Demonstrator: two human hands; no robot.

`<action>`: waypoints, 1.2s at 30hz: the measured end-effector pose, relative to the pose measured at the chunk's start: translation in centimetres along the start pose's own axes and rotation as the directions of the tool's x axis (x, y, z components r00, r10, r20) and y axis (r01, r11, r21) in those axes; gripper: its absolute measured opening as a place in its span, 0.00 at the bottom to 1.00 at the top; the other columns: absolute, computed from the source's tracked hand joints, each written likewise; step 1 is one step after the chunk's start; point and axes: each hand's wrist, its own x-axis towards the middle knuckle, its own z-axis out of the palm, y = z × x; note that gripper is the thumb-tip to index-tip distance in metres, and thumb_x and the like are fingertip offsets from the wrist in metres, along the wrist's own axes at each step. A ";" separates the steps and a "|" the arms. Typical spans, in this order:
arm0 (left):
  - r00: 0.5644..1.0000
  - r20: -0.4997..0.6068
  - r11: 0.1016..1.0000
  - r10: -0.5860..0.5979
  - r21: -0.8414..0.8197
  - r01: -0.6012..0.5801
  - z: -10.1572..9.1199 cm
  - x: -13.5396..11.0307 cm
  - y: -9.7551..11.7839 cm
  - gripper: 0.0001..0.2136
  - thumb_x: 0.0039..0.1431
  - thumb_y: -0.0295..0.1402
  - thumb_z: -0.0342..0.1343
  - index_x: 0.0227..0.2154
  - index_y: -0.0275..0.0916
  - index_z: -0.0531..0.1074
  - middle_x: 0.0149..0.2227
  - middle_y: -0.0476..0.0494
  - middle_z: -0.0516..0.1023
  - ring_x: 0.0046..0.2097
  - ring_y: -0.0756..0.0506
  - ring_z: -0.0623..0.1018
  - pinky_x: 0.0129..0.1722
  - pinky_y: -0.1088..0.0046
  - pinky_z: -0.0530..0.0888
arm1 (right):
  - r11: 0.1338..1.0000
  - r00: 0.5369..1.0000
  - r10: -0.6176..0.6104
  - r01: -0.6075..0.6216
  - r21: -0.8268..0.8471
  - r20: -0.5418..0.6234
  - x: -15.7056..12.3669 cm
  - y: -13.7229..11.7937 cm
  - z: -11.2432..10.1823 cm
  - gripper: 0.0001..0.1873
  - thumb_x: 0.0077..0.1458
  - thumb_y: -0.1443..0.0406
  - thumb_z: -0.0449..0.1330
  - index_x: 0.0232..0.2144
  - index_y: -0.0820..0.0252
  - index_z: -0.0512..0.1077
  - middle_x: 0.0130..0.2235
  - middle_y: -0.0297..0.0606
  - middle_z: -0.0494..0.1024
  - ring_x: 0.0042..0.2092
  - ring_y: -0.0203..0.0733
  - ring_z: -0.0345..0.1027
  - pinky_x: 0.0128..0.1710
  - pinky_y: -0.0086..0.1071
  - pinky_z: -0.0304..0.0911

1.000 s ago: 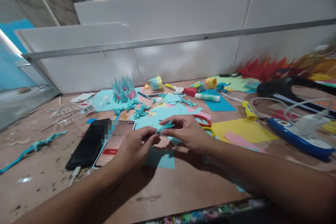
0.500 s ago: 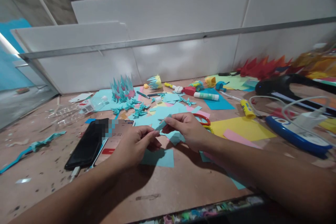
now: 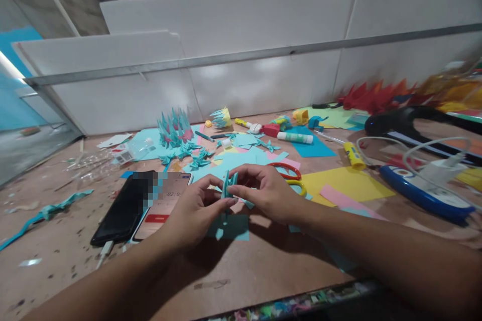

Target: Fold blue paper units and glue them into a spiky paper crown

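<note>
A small folded piece of turquoise paper (image 3: 226, 184) is pinched between both hands above the table. My left hand (image 3: 201, 208) grips its left side with thumb and fingers closed. From the right, my right hand (image 3: 263, 193) presses thumb and fingers on the same piece, partly covering it. Flat turquoise paper (image 3: 239, 228) lies on the table below the hands. Scissors with red and yellow handles (image 3: 288, 173) lie just behind my right hand. Turquoise folded paper stars (image 3: 199, 158) and loose sheets are spread farther back.
Two phones, one black (image 3: 122, 208) and one with a lit screen (image 3: 165, 205), lie left of my hands. Yellow paper (image 3: 339, 183), a glue stick (image 3: 295, 138) and a blue-and-white power strip (image 3: 422, 193) are to the right. White panels (image 3: 263, 80) stand behind the table.
The turquoise paper has gone from a flat strip slanting between the hands to a narrow, upright folded shape. My hands have drawn closer together around it.
</note>
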 end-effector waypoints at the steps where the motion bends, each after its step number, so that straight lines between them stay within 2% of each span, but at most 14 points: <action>1: 1.000 -0.003 1.000 0.017 0.008 -0.017 0.0 0.1 0.0 0.14 0.58 0.42 0.64 0.38 0.40 0.68 0.28 0.49 0.81 0.29 0.48 0.78 0.28 0.75 0.69 | 1.000 1.000 -0.020 0.020 -0.013 -0.004 0.0 0.0 0.0 0.13 0.56 0.58 0.69 0.42 0.56 0.77 0.32 0.31 0.76 0.33 0.35 0.71 0.33 0.28 0.67; 5: 0.992 -0.029 0.984 0.127 0.131 -0.122 -0.2 0.1 0.0 0.10 0.63 0.40 0.59 0.34 0.37 0.72 0.29 0.50 0.77 0.31 0.50 0.75 0.33 0.73 0.70 | 0.999 1.000 -0.015 0.015 -0.036 -0.012 0.0 -0.2 -0.2 0.12 0.59 0.59 0.65 0.44 0.56 0.77 0.33 0.32 0.75 0.31 0.34 0.70 0.30 0.29 0.65; 8: 0.989 -0.054 0.974 0.136 0.190 -0.123 -0.1 0.0 -0.2 0.11 0.63 0.41 0.59 0.36 0.37 0.73 0.31 0.48 0.79 0.34 0.48 0.77 0.36 0.72 0.71 | 0.996 0.999 -0.017 0.014 -0.087 -0.038 -0.1 -0.2 -0.1 0.11 0.60 0.61 0.63 0.45 0.56 0.74 0.33 0.32 0.75 0.32 0.36 0.71 0.31 0.29 0.65; 12: 0.993 -0.076 0.993 0.094 0.077 -0.088 0.0 0.1 -1.0 0.12 0.63 0.42 0.59 0.41 0.39 0.69 0.33 0.46 0.81 0.35 0.45 0.79 0.36 0.69 0.73 | 0.964 0.984 -0.142 0.113 -0.240 -0.104 -0.5 -0.6 0.2 0.13 0.58 0.66 0.63 0.45 0.54 0.67 0.33 0.29 0.72 0.33 0.35 0.69 0.33 0.30 0.66; 15: 0.991 -0.081 0.994 0.110 0.035 -0.108 0.1 0.1 -1.1 0.11 0.62 0.41 0.60 0.39 0.39 0.69 0.35 0.47 0.79 0.37 0.46 0.80 0.38 0.68 0.75 | 0.884 0.967 -0.252 0.213 -0.417 -0.040 -0.6 -1.2 0.1 0.07 0.57 0.69 0.61 0.39 0.56 0.68 0.33 0.30 0.73 0.34 0.35 0.69 0.36 0.31 0.65; 17: 0.988 -0.090 0.992 0.124 0.021 -0.123 0.1 0.0 -0.9 0.12 0.60 0.41 0.62 0.37 0.39 0.70 0.35 0.48 0.78 0.37 0.47 0.79 0.40 0.69 0.76 | 0.845 0.962 -0.273 0.238 -0.478 -0.004 -0.6 -1.4 0.0 0.04 0.57 0.70 0.60 0.36 0.57 0.71 0.34 0.31 0.76 0.36 0.36 0.70 0.38 0.31 0.65; 22: 0.996 -0.060 0.989 0.068 -0.128 -0.075 0.3 -0.2 -0.4 0.12 0.61 0.42 0.62 0.38 0.39 0.72 0.36 0.49 0.78 0.35 0.50 0.79 0.39 0.72 0.77 | 0.861 0.971 -0.233 0.185 -0.474 -0.044 -0.4 -1.2 0.0 0.03 0.57 0.69 0.62 0.36 0.59 0.74 0.35 0.33 0.79 0.36 0.35 0.72 0.37 0.29 0.67; 26: 0.998 -0.003 0.986 0.060 -0.155 -0.060 0.5 -0.3 -0.4 0.10 0.59 0.37 0.65 0.40 0.40 0.74 0.40 0.49 0.77 0.40 0.49 0.79 0.42 0.72 0.77 | 0.804 0.946 -0.322 0.253 -0.539 -0.035 -0.5 -1.1 0.0 0.07 0.56 0.71 0.62 0.38 0.59 0.74 0.40 0.35 0.78 0.43 0.38 0.72 0.43 0.31 0.66; 29: 0.998 0.010 0.989 0.057 -0.139 -0.055 0.6 -0.4 -0.5 0.08 0.61 0.36 0.63 0.41 0.41 0.73 0.40 0.50 0.77 0.40 0.51 0.78 0.42 0.75 0.75 | 0.783 0.935 -0.353 0.279 -0.556 -0.026 -0.7 -1.2 0.1 0.09 0.56 0.71 0.62 0.41 0.58 0.73 0.42 0.35 0.78 0.45 0.39 0.71 0.46 0.32 0.66; 34: 0.998 0.011 0.983 0.066 -0.171 -0.063 0.7 -0.4 -0.5 0.07 0.62 0.35 0.62 0.41 0.41 0.71 0.37 0.51 0.77 0.37 0.51 0.76 0.39 0.76 0.73 | 0.820 0.945 -0.326 0.266 -0.507 -0.030 -1.1 -1.3 0.2 0.16 0.56 0.70 0.63 0.47 0.53 0.70 0.45 0.32 0.77 0.44 0.37 0.70 0.45 0.31 0.66; 36: 0.997 0.029 0.982 0.076 -0.175 -0.070 0.7 -0.3 -0.5 0.07 0.63 0.35 0.61 0.41 0.41 0.71 0.39 0.49 0.78 0.39 0.50 0.77 0.39 0.74 0.73 | 0.833 0.948 -0.318 0.262 -0.488 -0.033 -1.0 -1.3 0.1 0.14 0.56 0.70 0.63 0.45 0.53 0.71 0.43 0.32 0.77 0.42 0.36 0.70 0.43 0.30 0.66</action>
